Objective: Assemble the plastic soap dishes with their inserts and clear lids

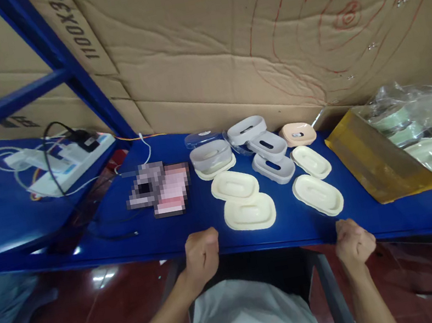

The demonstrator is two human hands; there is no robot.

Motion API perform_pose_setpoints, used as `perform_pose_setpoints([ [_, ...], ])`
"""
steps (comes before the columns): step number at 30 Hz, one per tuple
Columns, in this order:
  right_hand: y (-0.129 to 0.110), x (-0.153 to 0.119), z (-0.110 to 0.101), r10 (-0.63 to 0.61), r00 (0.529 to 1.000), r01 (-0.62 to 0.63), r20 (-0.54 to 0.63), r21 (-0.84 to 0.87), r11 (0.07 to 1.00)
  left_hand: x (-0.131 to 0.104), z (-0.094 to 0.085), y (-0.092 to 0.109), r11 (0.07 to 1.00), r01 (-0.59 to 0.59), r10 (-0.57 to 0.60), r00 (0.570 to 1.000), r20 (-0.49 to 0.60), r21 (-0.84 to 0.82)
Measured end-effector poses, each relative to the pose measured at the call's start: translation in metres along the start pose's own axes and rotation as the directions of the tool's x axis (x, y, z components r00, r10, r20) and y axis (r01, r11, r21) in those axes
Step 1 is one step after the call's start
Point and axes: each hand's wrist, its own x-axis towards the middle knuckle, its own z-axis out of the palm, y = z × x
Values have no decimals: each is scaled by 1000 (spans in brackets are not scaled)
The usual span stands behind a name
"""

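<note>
My left hand [202, 253] is closed in a fist at the front edge of the table, with nothing showing in it. My right hand [354, 240] makes a fist at the same edge, farther right. Nearest the left fist lies a cream oval tray [250, 212], overlapped by another cream tray [235, 186]. Beyond the right fist are a cream oval tray [317, 195] and a second one [311, 162] behind it. Grey oval holders with slots, like soap dishes [274, 168], are piled at the back middle. A grey holder [210, 155] sits on a cream piece.
A peach oval holder [298, 134] and a clear plastic cover [204, 139] stand at the back. On the right is an open cardboard box [383, 160] of bagged pieces. A power strip [75, 167] with cables lies left, near a pixelated pink item [173, 188]. Cardboard [188, 49] walls the back.
</note>
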Motion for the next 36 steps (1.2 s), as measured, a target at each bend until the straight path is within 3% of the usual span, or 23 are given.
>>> perform_pose_setpoints([
  [5, -36, 23, 4, -224, 957, 213, 183, 79, 974, 10, 4, 1, 994, -103, 104, 993, 49, -25],
  [10, -72, 64, 56, -370, 809, 448, 456, -71, 891, 20, 5, 11, 990, -64, 42, 984, 172, 125],
  [14, -67, 88, 91, -321, 788, 494, 526, -229, 839, 23, 11, 15, 950, -85, -8, 955, 297, 300],
  [17, -65, 84, 81, -336, 805, 472, 489, -185, 862, 23, 13, 14, 939, -79, -50, 932, 359, 335],
  [21, -72, 57, 34, -351, 835, 379, 424, 18, 925, 22, 15, 12, 923, -34, -128, 911, 392, 382],
  [25, -75, 30, 3, -355, 811, 323, 465, 150, 934, 20, 16, 12, 922, -74, -105, 897, 429, 379],
  [27, -76, 22, 3, -391, 783, 347, 485, 181, 920, 19, 15, 11, 939, -52, -88, 919, 385, 339],
  [30, -77, 21, 15, -433, 728, 379, 533, 213, 900, 18, 12, 7, 980, 70, -126, 942, 312, 184],
  [33, -80, 27, 30, -464, 678, 390, 570, 256, 884, 18, 11, 3, 982, 180, -187, 937, 295, 53],
  [36, -81, 34, 42, -504, 607, 400, 615, 312, 862, 16, 12, 1, 980, 185, -200, 929, 313, 76],
])
